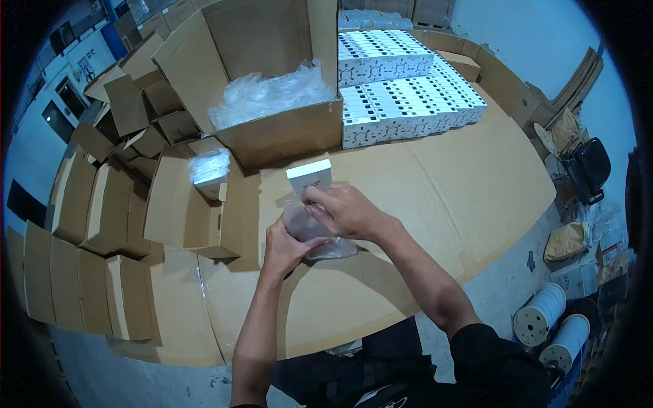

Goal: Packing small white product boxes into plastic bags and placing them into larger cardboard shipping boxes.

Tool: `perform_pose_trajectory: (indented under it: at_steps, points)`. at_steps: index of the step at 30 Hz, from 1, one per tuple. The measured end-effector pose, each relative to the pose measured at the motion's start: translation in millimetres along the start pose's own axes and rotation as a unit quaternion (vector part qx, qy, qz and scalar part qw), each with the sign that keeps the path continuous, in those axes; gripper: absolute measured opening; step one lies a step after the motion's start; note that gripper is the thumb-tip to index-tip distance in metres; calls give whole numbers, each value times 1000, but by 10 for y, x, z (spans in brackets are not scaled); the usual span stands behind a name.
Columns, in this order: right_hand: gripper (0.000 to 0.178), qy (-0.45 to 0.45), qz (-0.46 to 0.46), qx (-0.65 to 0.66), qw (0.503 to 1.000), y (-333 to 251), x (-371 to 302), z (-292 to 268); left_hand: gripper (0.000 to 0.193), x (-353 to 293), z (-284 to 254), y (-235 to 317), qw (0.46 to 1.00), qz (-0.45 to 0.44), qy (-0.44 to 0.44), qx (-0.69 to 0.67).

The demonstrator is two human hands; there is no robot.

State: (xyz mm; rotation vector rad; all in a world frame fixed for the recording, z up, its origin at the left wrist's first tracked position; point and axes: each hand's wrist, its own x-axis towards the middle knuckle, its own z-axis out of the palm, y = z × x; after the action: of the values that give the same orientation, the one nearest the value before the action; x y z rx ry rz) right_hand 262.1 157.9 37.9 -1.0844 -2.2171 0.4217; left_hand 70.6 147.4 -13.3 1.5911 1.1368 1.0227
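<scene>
Cool, bluish light is apparently falling from overhead, lighting the room evenly but dimly. Two bare forearms (428,279) are casting soft shadows onto the flat brown cardboard table covering (469,183). The small white rectangular carton (309,175) is showing bright, while crumpled clear plastic sheeting (269,94) is glinting palely. Fisheye distortion is bowing straight edges; black vignetting is swallowing the corners.

A black short-sleeved shirt (500,370) with white markings (383,396) leaves the forearms (430,280) bare.
</scene>
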Motion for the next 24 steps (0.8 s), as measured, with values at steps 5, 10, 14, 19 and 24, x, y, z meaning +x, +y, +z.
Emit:
perform_pose_trajectory:
  at_steps: [5,10,14,19,24]
  points:
    - [16,-67,10,72,995,-12,211,-150,63,-31,-70,3,999,-10,-21,41]
    - [26,-4,62,237,970,-70,264,-150,63,-7,-80,-74,999,-3,-12,49]
    - [26,187,80,420,885,257,146,66,60,-9,-32,-185,995,4,-13,-94]
    - [25,321,95,387,859,644,-6,39,56,7,-40,-157,998,4,0,-55]
    - [44,230,128,330,907,772,-45,101,56,22,-71,-128,996,-43,16,-79]
